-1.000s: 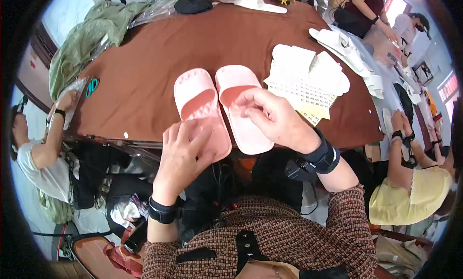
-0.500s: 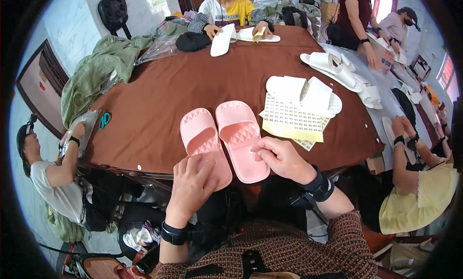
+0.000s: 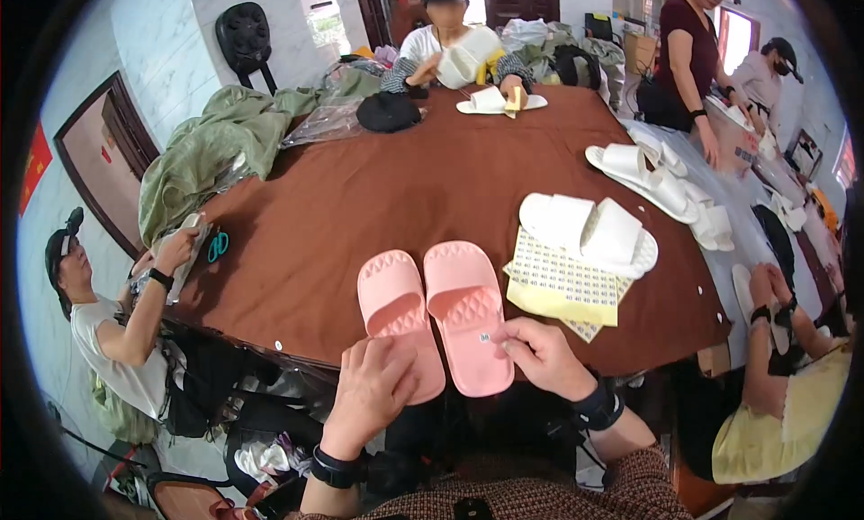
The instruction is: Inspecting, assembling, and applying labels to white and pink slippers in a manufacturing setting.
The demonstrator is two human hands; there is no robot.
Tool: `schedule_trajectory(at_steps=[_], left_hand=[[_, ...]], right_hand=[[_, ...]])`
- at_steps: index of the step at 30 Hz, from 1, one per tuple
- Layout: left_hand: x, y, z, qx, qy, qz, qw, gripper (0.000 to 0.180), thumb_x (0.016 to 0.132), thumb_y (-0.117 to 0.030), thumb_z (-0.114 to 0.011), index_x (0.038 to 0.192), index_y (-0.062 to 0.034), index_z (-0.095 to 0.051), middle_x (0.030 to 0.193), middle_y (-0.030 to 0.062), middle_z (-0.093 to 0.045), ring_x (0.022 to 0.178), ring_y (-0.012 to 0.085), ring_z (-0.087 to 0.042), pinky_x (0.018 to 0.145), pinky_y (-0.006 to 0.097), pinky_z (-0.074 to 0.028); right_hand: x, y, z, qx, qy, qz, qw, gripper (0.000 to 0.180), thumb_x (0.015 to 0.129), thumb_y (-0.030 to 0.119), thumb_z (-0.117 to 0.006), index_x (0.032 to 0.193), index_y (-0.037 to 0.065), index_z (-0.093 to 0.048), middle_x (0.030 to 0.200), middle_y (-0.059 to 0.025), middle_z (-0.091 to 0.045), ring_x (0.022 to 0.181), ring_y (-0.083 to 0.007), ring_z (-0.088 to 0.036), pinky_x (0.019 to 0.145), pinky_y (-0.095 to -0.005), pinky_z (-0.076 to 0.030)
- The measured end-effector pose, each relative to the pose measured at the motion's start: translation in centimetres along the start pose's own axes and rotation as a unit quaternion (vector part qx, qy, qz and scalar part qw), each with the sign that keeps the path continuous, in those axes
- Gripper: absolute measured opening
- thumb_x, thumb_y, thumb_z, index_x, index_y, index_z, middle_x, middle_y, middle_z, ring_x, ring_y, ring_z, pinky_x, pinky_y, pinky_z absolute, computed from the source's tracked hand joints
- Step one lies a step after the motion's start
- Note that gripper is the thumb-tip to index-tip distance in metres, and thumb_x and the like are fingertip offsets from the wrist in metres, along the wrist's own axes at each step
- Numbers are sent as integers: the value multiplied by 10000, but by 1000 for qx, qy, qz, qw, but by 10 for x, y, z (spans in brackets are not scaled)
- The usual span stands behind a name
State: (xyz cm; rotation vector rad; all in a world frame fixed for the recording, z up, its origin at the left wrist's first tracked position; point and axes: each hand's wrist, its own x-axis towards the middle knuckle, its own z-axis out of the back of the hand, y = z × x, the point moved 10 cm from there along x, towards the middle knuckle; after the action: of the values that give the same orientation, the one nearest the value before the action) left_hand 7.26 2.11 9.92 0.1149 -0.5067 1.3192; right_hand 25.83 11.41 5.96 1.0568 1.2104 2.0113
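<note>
Side by side at the table's near edge lie two pink slippers, the left slipper (image 3: 394, 295) and the right slipper (image 3: 463, 282), toes pointing away from me. My left hand (image 3: 373, 385) lies over the heel of the left slipper, fingers stretched across its insole. A small white round sticker (image 3: 484, 337) with dark print shows on the right slipper's insole. Just beside it, my right hand (image 3: 540, 354) has its fingers curled together at the slipper's right edge. Whether anything is between those fingertips is hidden.
To the right, a pair of white slippers (image 3: 585, 228) lies partly over sticker sheets (image 3: 562, 291). More white slippers (image 3: 643, 178) are beyond. Teal scissors (image 3: 218, 246) rest on the brown cloth (image 3: 315, 196) at left. Several people work around the table, one (image 3: 441, 48) handling white slippers opposite.
My view has tilted up a little. The right fingertips have shifted off the sticker, which now shows on the insole. Across the table, the person has raised a white slipper.
</note>
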Motion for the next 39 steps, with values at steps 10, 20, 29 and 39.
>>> schedule_trajectory(at_steps=[10, 20, 29, 39], left_hand=[[9, 11, 0, -36, 45, 26, 998, 284, 788, -177, -738, 1062, -117, -696, 1116, 120, -568, 1023, 343, -530, 908, 451, -439], [9, 13, -1, -58, 26, 36, 997, 318, 788, -145, -725, 1102, -107, -697, 1122, 109, -562, 994, 311, -525, 893, 430, -452], [-18, 34, 8, -163, -66, 87, 981, 313, 767, -21, -711, 1077, -16, -671, 1143, 163, -602, 1054, 340, -596, 901, 402, -487], [-63, 77, -39, -419, -32, 290, 860, 315, 1016, -233, -564, 982, 71, -639, 811, 60, -669, 736, 110, -608, 697, 267, -502]], right_hand=[[1, 5, 0, -19, 12, 3, 1000, 123, 881, -5, -623, 999, 7, -658, 866, -90, -679, 788, -221, -639, 736, -319, -504], [4, 11, -3, -66, 12, 48, 997, 147, 849, -34, -589, 979, 8, -645, 782, -70, -672, 696, -222, -601, 696, -326, -471], [1, 3, -3, -48, 3, 27, 998, 148, 905, -39, -562, 1033, -24, -634, 879, -116, -674, 783, -178, -700, 707, -285, -546], [4, 54, 6, -115, 27, 86, 989, 141, 887, 3, -604, 1025, -9, -629, 919, -147, -648, 874, -292, -641, 784, -363, -509]])
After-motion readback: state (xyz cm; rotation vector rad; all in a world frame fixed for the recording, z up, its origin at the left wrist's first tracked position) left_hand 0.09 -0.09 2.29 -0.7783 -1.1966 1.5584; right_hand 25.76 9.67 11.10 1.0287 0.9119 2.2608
